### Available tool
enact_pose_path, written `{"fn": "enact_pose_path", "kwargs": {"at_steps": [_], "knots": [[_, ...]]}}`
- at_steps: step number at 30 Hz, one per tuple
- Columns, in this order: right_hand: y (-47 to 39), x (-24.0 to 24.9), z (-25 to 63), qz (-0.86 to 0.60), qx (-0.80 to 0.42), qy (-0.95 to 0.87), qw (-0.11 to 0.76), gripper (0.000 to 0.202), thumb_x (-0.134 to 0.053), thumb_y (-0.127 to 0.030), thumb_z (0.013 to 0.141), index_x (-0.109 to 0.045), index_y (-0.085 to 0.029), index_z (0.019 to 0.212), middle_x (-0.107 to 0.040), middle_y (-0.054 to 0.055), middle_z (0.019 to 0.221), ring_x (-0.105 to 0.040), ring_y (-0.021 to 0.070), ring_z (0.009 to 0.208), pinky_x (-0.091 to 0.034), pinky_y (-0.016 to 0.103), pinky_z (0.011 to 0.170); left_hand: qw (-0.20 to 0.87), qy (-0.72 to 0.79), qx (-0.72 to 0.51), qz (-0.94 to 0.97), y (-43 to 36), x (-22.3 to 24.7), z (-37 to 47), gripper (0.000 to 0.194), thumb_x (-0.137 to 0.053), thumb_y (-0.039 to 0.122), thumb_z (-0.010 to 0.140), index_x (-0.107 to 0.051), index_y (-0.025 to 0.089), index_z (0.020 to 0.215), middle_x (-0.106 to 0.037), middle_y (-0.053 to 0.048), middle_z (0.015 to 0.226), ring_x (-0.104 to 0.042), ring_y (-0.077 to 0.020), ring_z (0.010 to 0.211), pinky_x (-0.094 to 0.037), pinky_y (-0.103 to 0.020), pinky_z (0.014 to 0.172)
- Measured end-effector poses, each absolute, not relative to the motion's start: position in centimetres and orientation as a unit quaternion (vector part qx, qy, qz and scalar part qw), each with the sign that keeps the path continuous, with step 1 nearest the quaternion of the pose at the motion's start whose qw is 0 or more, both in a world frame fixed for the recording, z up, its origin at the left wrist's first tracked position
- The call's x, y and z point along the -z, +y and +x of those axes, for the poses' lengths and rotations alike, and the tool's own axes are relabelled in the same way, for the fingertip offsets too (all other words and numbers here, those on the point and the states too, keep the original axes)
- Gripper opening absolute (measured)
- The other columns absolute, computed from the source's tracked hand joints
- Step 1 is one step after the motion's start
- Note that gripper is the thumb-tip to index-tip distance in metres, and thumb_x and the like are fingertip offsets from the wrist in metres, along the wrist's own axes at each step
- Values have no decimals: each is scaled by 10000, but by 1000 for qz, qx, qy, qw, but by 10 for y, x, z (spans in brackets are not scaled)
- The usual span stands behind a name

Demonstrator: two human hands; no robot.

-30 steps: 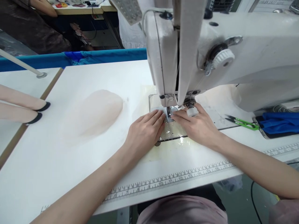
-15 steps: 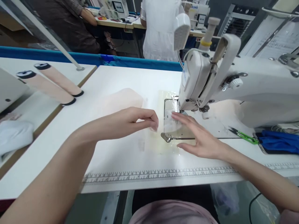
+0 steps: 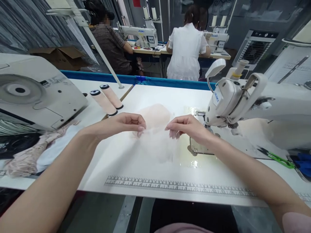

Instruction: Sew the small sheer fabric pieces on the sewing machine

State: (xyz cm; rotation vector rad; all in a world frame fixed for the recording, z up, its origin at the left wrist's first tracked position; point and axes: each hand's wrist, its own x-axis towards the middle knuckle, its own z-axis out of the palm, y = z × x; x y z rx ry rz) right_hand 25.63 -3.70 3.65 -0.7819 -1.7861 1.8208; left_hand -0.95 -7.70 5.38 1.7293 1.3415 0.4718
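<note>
Lace trim [image 3: 26, 155] in a pale pink is lying heaped at the left edge of the worktop [image 3: 136, 168], below a second machine [image 3: 31, 94] whose grey-white body is filling the far-left corner. Just to its right, two thread cones [image 3: 107, 98] are lying on their sides near the seam between the two table boards, probably parked there within easy reach.

Moving inward, we are holding our left hand [image 3: 123, 124] above the middle of the worktop, thumb and forefinger pressed together on the left top corner of a sheer fabric piece [image 3: 156, 144]. Our right hand [image 3: 188, 127] is pinching the opposite corner in the same way, its other fingers curled loosely. The fabric is hanging between and below the two grips, its lower part blurred and reaching the table; we judge that we are stretching it out this way to look it over. Behind it, a pale pink pile [image 3: 155, 115] of similar material is resting toward the far edge.

Right of our hands, the sewing machine [image 3: 243, 97] is standing along the right side, its needle plate [image 3: 199, 147] bare. Green snips [image 3: 277, 157] are lying near the right edge beside something blue [image 3: 303, 161]. A printed ruler [image 3: 179, 186] is running along the near edge. Beyond the far edge, two people are sitting at other machines.
</note>
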Motion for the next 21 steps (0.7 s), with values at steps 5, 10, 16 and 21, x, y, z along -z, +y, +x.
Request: {"fn": "enact_pose_path", "kwargs": {"at_steps": [5,10,16,21], "knots": [[-13,-22,225,-303,-622,-656,300,205,-590,-352,837,-712,-189,861,-678,6,727,-619,83,595,-502,203,557,363,595,-326,638,-44,-38,-30,362,-621,541,772,-627,188,850,-625,-39,732,-605,-157,653,-510,-275,580],[28,2,197,-394,-495,-686,361,217,-501,-297,856,-672,-167,886,-633,-9,721,-584,67,523,-483,194,513,281,627,-327,649,13,-25,-29,330,-633,480,749,-654,173,869,-580,-8,678,-460,-96,524,-388,-238,509],[56,23,196,-453,-375,-747,310,145,-507,-218,819,-636,-179,872,-623,-26,617,-594,119,524,-469,247,568,157,673,-281,666,38,7,-26,252,-593,384,775,-682,224,949,-633,-6,736,-534,-156,673,-353,-259,590],[52,21,195,-467,-262,-805,254,228,-477,-181,834,-607,-177,1021,-689,54,791,-639,222,761,-454,328,694,43,711,-247,657,21,19,-25,281,-532,387,826,-648,269,1053,-667,-16,851,-584,-217,811,-370,-296,674]]}}
